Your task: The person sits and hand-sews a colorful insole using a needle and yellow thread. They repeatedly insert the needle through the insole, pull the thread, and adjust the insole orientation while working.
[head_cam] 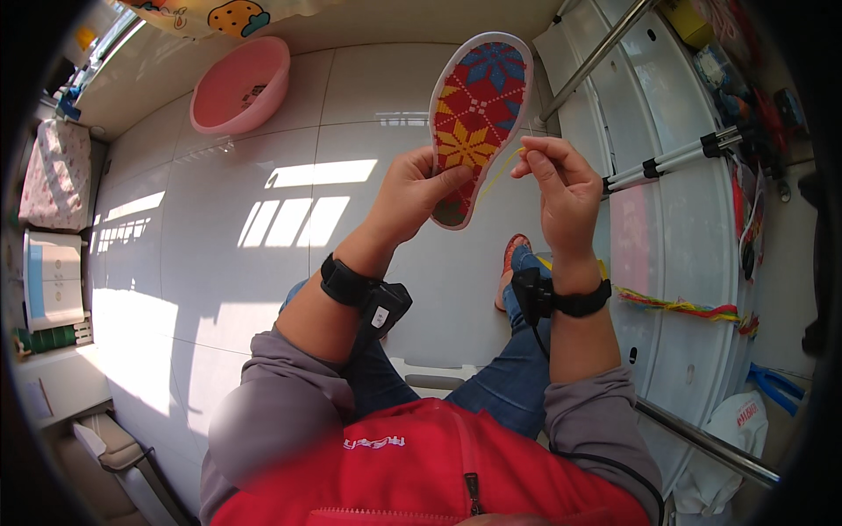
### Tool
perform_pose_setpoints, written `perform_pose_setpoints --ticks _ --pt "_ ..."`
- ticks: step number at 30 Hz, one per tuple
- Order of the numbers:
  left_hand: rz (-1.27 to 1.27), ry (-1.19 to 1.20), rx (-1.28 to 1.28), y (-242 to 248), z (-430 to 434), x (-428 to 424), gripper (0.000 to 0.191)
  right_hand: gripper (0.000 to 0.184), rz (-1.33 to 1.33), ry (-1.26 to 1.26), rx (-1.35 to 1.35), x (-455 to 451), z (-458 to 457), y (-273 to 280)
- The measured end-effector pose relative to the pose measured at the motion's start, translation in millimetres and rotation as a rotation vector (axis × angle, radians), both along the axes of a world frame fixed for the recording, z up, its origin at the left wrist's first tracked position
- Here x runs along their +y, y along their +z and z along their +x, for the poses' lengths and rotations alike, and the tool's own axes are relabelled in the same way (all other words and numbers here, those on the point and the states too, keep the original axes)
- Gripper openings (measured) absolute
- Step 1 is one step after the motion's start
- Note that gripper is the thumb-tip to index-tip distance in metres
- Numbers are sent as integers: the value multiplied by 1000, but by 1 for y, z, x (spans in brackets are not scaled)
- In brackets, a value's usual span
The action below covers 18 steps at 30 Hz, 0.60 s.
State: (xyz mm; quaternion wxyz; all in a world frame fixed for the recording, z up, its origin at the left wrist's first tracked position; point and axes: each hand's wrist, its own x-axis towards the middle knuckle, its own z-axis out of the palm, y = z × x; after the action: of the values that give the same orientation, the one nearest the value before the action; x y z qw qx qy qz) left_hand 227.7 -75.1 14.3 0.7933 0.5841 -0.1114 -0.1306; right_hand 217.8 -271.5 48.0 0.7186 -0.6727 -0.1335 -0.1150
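Observation:
My left hand [414, 194] grips an embroidered shoe insole [479, 108] by its narrower lower part, thumb on the patterned face. The insole has a white bound edge, a red ground and blue and yellow star-like flowers. Just right of it, my right hand [566, 191] pinches a yellow thread [501, 172] between thumb and fingers. A thin needle-like sliver seems to rise from those fingertips, too fine to be sure of. The thread runs from there to the insole's right edge, where it passes out of sight. The insole's back is hidden.
A pink plastic basin [243, 85] stands on the tiled floor [355, 151] at upper left. Along the right runs a white panelled surface [684, 250] with metal tubes [598, 62] and a bundle of coloured threads [684, 304]. Blue-handled pliers or scissors [776, 384] lie at far right.

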Motion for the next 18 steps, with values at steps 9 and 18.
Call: perform_pose_setpoints --ticks 9,18 --pt "-263 -86 257 -3 1 -1 28 15 15 -119 131 7 3 -3" --pt "-523 -257 371 -4 4 2 24 7 -261 -231 -144 22 3 -9"
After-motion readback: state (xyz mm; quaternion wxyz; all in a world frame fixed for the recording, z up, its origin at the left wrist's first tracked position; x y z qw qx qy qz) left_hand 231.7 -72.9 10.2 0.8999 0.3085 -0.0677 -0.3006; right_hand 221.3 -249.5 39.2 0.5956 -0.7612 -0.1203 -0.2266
